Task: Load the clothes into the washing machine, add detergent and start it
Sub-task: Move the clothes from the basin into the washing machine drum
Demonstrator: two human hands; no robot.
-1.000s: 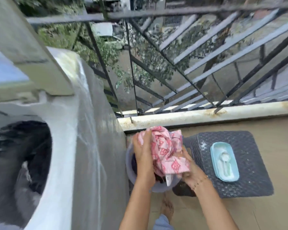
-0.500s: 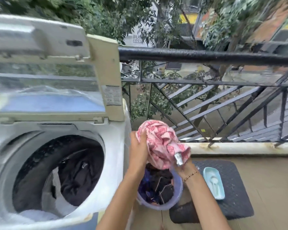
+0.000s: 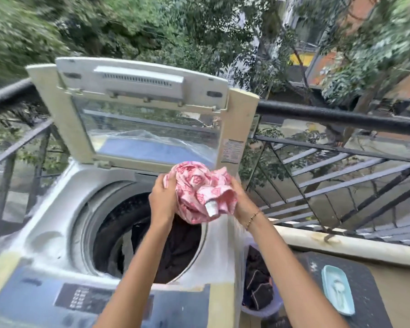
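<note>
The pink cloth (image 3: 197,185) has moved from above the bucket (image 3: 263,312) to over the washing machine (image 3: 57,221), and both hands have come across with it. It now hangs over the right edge of the drum opening (image 3: 109,233), clear of the rim.

The cloth is crumpled into a loose wad, slightly wider than it is tall, with its long axis running from hand to hand. It is pale pink with a darker pink printed pattern. A small white label (image 3: 211,207) sticks out of its lower front, pointing down and toward the person.

The left hand (image 3: 162,201) grips the wad's left side, fingers curled into the fabric. The right hand (image 3: 243,200) clasps the right side from below, a thin bracelet (image 3: 253,216) on its wrist.

Dark clothes (image 3: 175,247) already lie inside the drum. The lid (image 3: 140,110) stands raised behind the opening, and the control panel (image 3: 88,299) runs along the near edge.

The bucket, just beside the machine's right wall, holds more dark garments (image 3: 256,280). To its right a dark stool (image 3: 369,285) carries a light blue tray (image 3: 337,292). A black railing (image 3: 341,117) runs behind, with trees beyond.
</note>
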